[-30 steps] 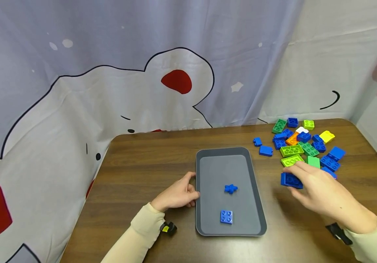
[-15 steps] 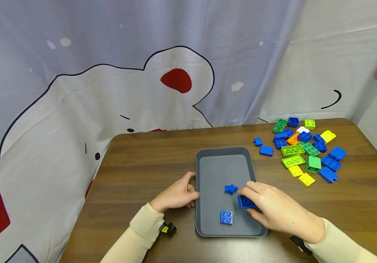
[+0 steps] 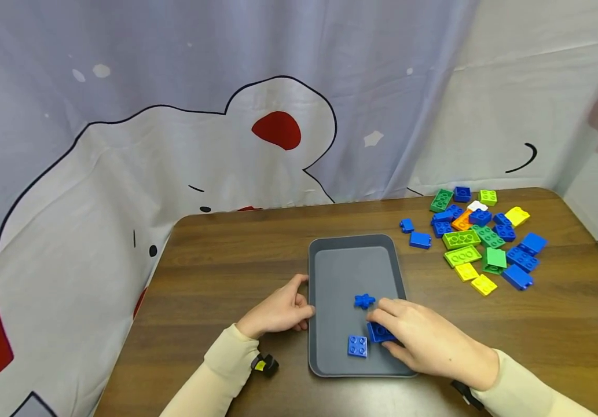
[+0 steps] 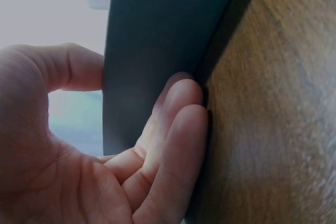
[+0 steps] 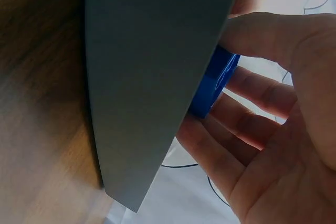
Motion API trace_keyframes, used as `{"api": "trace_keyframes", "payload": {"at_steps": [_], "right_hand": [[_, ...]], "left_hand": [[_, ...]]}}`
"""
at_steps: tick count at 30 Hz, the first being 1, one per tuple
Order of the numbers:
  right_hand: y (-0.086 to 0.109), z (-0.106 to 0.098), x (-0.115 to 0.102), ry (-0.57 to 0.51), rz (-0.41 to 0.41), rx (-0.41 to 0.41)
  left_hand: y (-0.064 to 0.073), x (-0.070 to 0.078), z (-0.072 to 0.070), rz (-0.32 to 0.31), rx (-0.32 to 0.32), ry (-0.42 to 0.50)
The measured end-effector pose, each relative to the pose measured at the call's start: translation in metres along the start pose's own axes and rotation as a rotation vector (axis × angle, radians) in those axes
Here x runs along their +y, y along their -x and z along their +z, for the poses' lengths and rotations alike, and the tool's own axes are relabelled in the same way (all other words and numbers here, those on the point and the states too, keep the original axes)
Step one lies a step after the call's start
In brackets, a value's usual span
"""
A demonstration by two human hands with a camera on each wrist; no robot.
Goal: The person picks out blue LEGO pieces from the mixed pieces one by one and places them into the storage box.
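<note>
One blue brick (image 3: 377, 333) held over gray tray's (image 3: 351, 266) near half.
Right hand (image 3: 424, 339) pinches it beside four-stud brick (image 3: 357, 346), near blue star (image 3: 364, 301); left hand (image 3: 279, 310) holds tray's left rim.

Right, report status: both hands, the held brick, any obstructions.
Left hand holds tray by left edge. Right hand grips dark blue brick over tray; contact unclear. Close by: blue star piece, four-stud blue brick.

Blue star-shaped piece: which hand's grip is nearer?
Right: the right grip is just beside the star-shaped piece; the left grip is farther, at the rim of the tray.
</note>
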State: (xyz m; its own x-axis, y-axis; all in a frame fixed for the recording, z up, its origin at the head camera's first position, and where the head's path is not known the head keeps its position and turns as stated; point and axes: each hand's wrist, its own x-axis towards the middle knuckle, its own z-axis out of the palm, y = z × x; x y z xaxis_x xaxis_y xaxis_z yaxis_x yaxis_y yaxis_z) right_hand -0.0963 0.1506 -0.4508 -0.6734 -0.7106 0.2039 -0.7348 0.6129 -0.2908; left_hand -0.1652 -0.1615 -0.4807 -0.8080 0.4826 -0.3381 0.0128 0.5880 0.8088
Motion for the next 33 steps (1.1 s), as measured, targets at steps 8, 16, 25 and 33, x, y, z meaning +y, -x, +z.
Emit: {"api": "trace_keyframes", "payload": {"at_steps": [8, 16, 25, 33], "right_hand": [[0.015, -0.005, 0.005, 0.010, 0.085, -0.055], [0.036, -0.018, 0.029, 0.081, 0.161, 0.029], [0.070, -0.036, 0.079, 0.152, 0.249, 0.170], [0.107, -0.045, 0.129, 0.205, 0.428, 0.199]], "left_hand": [[0.000, -0.001, 0.000, 0.001, 0.003, 0.004], [0.001, 0.001, -0.001, 0.002, 0.000, 0.010], [0.001, 0.002, -0.001, 0.001, -0.006, 0.003], [0.002, 0.001, 0.000, 0.002, 0.000, -0.001]]}}
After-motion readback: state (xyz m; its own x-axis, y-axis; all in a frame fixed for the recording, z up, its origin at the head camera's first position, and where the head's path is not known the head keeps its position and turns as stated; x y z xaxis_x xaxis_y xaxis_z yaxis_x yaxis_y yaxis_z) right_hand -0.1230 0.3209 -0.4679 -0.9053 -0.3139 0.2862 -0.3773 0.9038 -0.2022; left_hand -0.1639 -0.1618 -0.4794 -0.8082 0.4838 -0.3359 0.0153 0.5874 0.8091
